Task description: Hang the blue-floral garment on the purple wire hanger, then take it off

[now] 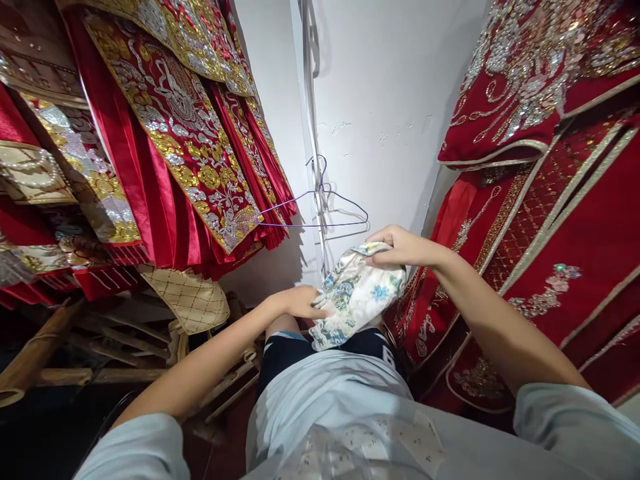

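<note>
A white cloth with a blue and green floral pattern (370, 290) is bunched up in front of my body, above my lap. My left hand (303, 303) grips its left edge, fingers closed on the fabric. At its upper right, my right hand (393, 245) pinches the top edge between thumb and fingers. Just beyond the cloth, a thin purple wire hanger (345, 200) hangs on a metal stand by the wall, with nothing on it.
Red embroidered garments (185, 133) hang on the left, and more red beaded garments (565, 233) hang close on the right. A bamboo frame (60, 377) stands at lower left. A white wall (390, 80) is ahead.
</note>
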{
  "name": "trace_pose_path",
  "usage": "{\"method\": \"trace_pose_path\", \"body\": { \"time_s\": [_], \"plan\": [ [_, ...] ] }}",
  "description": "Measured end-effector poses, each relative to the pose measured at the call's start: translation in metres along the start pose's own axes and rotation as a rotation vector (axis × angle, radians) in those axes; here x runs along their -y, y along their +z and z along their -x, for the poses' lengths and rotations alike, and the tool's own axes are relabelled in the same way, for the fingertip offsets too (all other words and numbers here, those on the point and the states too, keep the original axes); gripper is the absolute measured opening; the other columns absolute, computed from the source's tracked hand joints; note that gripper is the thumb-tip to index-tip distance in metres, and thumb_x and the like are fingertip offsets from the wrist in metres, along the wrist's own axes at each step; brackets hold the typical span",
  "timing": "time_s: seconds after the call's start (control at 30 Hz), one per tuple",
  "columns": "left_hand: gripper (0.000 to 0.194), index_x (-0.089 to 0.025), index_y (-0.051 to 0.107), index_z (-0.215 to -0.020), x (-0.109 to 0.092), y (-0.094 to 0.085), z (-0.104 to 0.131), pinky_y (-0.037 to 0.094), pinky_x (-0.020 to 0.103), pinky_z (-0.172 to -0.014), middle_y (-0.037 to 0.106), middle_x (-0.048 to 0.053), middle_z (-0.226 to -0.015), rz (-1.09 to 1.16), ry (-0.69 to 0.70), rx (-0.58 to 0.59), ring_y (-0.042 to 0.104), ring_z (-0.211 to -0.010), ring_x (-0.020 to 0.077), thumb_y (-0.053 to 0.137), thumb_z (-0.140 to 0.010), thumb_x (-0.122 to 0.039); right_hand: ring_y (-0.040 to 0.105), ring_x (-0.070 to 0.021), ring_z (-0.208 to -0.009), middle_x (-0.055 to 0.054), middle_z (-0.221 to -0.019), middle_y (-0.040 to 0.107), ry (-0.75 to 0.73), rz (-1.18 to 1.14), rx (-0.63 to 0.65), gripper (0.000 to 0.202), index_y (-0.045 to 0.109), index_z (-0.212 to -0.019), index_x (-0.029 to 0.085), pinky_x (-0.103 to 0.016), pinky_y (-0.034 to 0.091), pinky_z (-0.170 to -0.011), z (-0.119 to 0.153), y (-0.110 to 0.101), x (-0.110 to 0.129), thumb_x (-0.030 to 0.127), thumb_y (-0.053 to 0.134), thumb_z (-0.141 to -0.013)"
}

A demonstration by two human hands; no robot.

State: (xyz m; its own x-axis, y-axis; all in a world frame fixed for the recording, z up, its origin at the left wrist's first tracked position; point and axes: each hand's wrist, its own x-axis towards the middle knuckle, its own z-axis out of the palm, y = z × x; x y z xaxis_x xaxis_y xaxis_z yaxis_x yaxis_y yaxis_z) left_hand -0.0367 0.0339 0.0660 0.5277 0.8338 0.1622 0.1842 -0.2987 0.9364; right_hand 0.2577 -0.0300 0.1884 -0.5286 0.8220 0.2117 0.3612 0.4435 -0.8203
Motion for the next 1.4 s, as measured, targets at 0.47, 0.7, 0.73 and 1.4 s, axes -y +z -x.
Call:
{"method": "trace_pose_path", "body": {
  "time_s": [0.47,0.7,0.73,1.4],
  "plan": [
    [0.024,-0.021,0.063,-0.056,-0.036,-0.111,-0.023,0.047,0.028,-0.097,0.07,0.007,-0.076,-0.25,0.015,-0.332,0.067,-0.09,0.0261,0.078,-0.063,-0.004,0.062,-0.0253,-0.104,-0.01,-0.103,0.073,-0.01,0.252,-0.681,0.015,0.069,-0.092,0.02,-0.036,0.045,-0.096,-0.14,0.015,-0.137,0.026,0.059,-0.083],
    [0.023,-0.022,0.062,-0.054,-0.04,-0.127,-0.027,0.047,0.035,-0.101,0.068,0.006,-0.072,-0.328,0.111,-0.397,0.067,-0.087,0.0278,0.073,-0.066,-0.006,0.038,-0.0148,-0.055,0.003,-0.049,0.042,0.071,0.302,-0.698,0.041,0.04,-0.049,0.023,-0.028,0.03,-0.058,-0.137,0.004,-0.139,0.032,0.057,-0.087],
    [0.022,-0.021,0.062,-0.055,-0.043,-0.127,-0.028,0.045,0.034,-0.104,0.07,0.006,-0.077,-0.332,0.14,-0.399,0.066,-0.094,0.028,0.074,-0.065,-0.006,0.034,-0.0142,-0.054,0.004,-0.048,0.037,0.08,0.312,-0.708,0.041,0.038,-0.049,0.023,-0.028,0.027,-0.057,-0.132,-0.001,-0.138,0.029,0.056,-0.086],
    [0.021,-0.017,0.062,-0.081,-0.074,-0.156,-0.046,0.036,0.052,-0.114,0.064,0.021,-0.118,-1.374,0.388,-0.203,0.057,-0.119,0.0361,0.047,-0.082,-0.031,0.029,-0.0131,-0.056,0.005,-0.052,0.029,0.133,0.349,-0.711,0.044,0.032,-0.055,0.024,-0.029,0.022,-0.056,-0.104,0.001,-0.117,0.043,0.053,-0.088]
  ]
}}
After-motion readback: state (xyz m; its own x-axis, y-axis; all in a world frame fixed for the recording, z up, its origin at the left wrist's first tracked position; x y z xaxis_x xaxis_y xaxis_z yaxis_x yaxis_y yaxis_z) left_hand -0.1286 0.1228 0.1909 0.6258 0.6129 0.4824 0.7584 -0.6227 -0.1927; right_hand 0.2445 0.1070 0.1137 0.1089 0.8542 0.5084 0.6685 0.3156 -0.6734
